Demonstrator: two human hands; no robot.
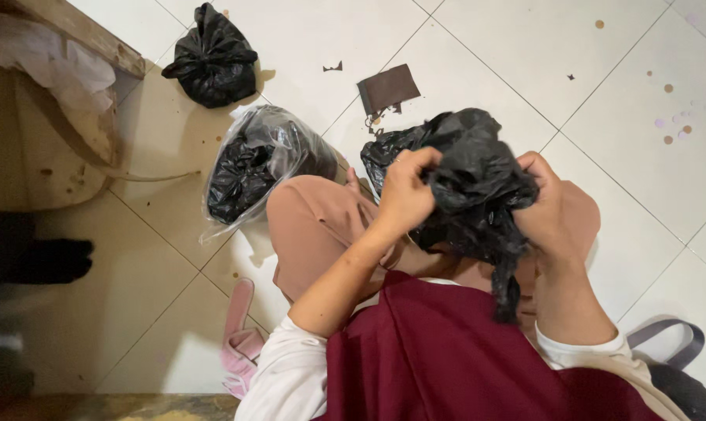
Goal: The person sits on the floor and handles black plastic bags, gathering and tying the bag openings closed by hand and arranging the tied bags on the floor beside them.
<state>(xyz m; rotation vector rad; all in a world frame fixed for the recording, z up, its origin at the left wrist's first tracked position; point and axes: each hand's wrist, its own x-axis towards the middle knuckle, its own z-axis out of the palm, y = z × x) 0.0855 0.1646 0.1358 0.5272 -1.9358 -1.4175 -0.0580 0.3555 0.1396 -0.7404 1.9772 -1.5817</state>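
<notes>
Viewpoint: looking down at a seated person's lap, maroon top nearest, tan trousers (314,226) beyond.
Left hand (406,191): raised over the knees, fingers (415,161) curled shut, pinching a fold of a crumpled black plastic bag (478,191).
Right hand (552,210): opposite it, fingers closed into the bag's other side.
Why held so: both grips bunch the film between them, probably to gather it or work its mouth.
Bag position: in the air above the lap, between the two hands, off the floor.
Bag axis: roughly top to bottom in view; a twisted tail (507,292) hangs toward the person, the bulk points away.
Beside the left knee: a pink sandal (240,343) on the tiled floor (486,47).
Further out: a clear plastic bag stuffed with black bags (251,168), lying tilted.
Beyond: a brown flat scrap (388,87).
Farthest: a knotted black bag (211,56), resting alone.
</notes>
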